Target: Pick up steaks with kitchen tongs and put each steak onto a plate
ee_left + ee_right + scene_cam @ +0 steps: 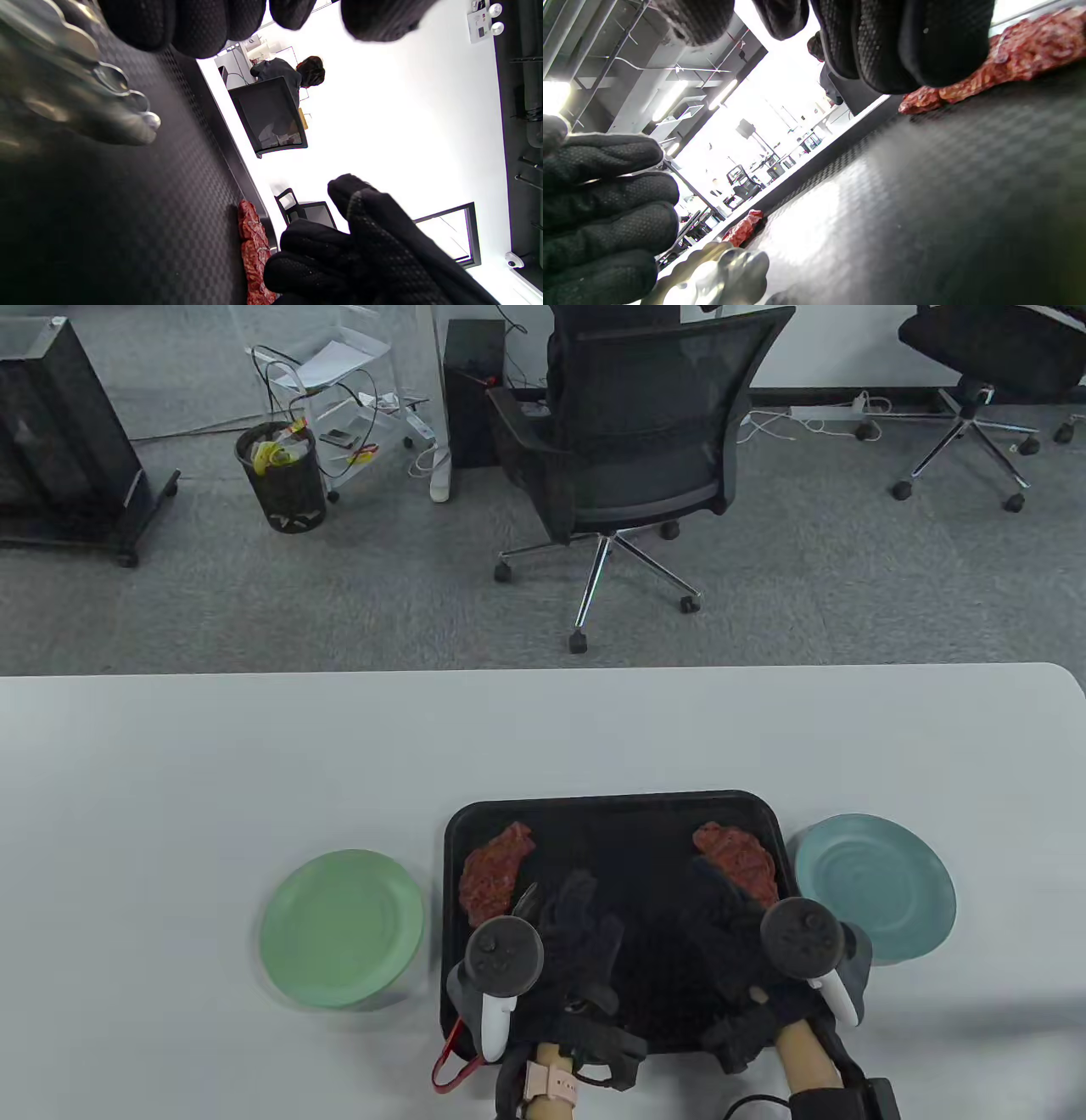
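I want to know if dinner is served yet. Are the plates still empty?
Yes, empty. The green plate and the blue plate hold nothing; both steaks lie on the black tray.

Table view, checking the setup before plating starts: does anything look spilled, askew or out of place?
Nothing stands out. Both steaks, left and right, lie flat inside the black tray, and the green plate and blue plate sit bare on either side.
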Demonstrator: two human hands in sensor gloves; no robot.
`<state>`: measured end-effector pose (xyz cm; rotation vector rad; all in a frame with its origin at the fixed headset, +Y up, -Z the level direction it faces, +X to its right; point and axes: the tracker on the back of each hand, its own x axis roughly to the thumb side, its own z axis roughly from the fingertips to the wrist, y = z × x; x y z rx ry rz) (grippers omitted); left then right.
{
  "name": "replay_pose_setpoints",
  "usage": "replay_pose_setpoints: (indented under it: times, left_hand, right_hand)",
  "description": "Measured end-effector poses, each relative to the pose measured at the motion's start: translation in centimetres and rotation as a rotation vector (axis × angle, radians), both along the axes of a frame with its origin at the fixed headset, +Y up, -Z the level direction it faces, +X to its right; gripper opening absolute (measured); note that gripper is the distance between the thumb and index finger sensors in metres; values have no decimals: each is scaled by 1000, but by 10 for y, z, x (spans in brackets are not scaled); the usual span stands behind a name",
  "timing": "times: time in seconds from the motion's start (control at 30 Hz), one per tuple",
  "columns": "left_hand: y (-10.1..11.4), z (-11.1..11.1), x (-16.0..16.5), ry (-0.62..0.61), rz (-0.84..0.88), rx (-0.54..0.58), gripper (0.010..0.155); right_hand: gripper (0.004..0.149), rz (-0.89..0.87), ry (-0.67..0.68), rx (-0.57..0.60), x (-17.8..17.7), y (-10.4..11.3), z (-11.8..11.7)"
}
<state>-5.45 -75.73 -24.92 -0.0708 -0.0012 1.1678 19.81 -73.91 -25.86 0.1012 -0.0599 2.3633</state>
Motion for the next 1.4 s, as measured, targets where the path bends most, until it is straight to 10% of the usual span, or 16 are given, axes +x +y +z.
replay_pose_setpoints:
  times: [1.4]
  left_hand:
    - [17,7,1,-8,48,74,74]
  right_hand:
    - [65,70,57,-1,1,-6,3]
